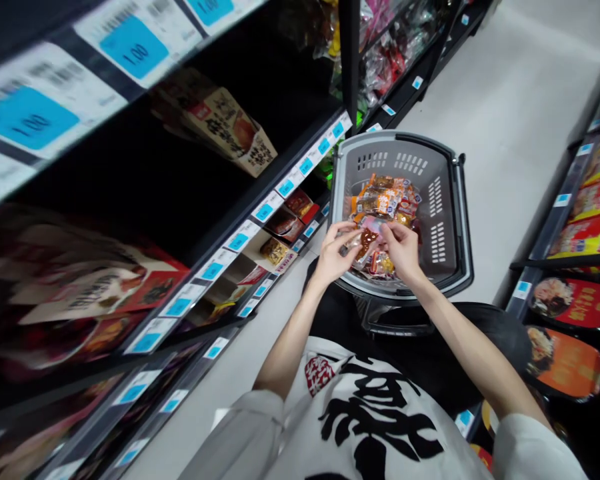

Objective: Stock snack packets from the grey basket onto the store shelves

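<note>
Over the near half of a grey plastic shopping basket (415, 143), both my hands pinch one small snack packet (368, 241) with brown contents and a pinkish part. My left hand (337, 252) has it by the left side, thumb and fingers closed. On its right side my right hand (401, 248) grips it close to the pink part. Beneath them, several small packaged snacks (383, 199) in orange and clear wrappers lie heaped in the basket. The packet's exact kind cannot be read, and my fingers cover part of it.
To the left rise dark shelves with blue price labels (240, 240), holding snack boxes (235, 130) and bags. On the right, another shelf carries red and yellow bags (587, 230) and oval red and orange packs (565, 360). Pale floor (525, 87) runs between them.
</note>
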Available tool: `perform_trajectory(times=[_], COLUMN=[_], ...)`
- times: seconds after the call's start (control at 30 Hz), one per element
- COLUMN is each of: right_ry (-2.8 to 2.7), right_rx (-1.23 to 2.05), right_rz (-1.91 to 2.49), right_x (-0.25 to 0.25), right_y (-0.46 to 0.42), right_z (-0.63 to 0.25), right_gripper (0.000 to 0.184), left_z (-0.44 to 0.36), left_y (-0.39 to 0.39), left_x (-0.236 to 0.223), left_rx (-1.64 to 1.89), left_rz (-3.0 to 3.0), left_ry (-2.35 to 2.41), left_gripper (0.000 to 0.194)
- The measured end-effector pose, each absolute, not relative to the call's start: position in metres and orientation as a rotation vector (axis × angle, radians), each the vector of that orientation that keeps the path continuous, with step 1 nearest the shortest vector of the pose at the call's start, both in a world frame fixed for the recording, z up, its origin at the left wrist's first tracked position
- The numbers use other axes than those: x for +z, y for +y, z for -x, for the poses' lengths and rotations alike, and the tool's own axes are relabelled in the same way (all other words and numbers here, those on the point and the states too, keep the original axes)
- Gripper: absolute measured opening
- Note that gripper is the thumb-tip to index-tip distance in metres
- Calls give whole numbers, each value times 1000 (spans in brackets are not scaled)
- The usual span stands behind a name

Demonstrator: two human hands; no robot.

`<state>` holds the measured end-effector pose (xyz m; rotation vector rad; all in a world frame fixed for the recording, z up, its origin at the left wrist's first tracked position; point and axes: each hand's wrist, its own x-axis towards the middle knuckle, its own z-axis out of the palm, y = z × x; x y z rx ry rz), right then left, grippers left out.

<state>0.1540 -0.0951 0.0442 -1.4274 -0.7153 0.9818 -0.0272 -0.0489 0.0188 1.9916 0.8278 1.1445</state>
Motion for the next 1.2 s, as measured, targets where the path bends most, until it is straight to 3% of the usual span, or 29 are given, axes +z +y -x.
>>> perform_trajectory(times=[0.27, 0.4, 0.57, 0.7, 0.77, 0.9, 1.07, 1.2], right_ry=[-777, -872, -885, -972, -1144, -1392, -1228, -1147], right_rx=[990, 1004, 1039, 1116, 1015, 665, 1096, 1041], right_rz=[1374, 1400, 1411, 1362, 1393, 1549, 1431, 1391], right_x=[54, 63, 64, 70, 75, 80, 70, 71], right_y=[-97, -99, -102, -102, -102, -100, -98, -99], right_z=[-153, -156, -152, -151, -156, -172, -176, -171], right_gripper=[40, 35, 48, 52, 43, 41, 52, 45], left_z=[25, 25, 24, 23, 23, 23, 26, 32], left_y=[-50, -50, -53, -57, -57, -58, -60, -71], left_x=[22, 26, 23, 16, 13, 13, 18, 25], left_rx=[1192, 1158, 1078, 1045, 1038, 1006, 948, 852], left_rz=[-2079, -2087, -2096, -1984, -1876, -1573, -1393, -1398], left_ry=[778, 719, 709, 886, 1014, 1024, 942, 897], left_gripper=[49, 41, 54, 34, 28, 42, 55, 54])
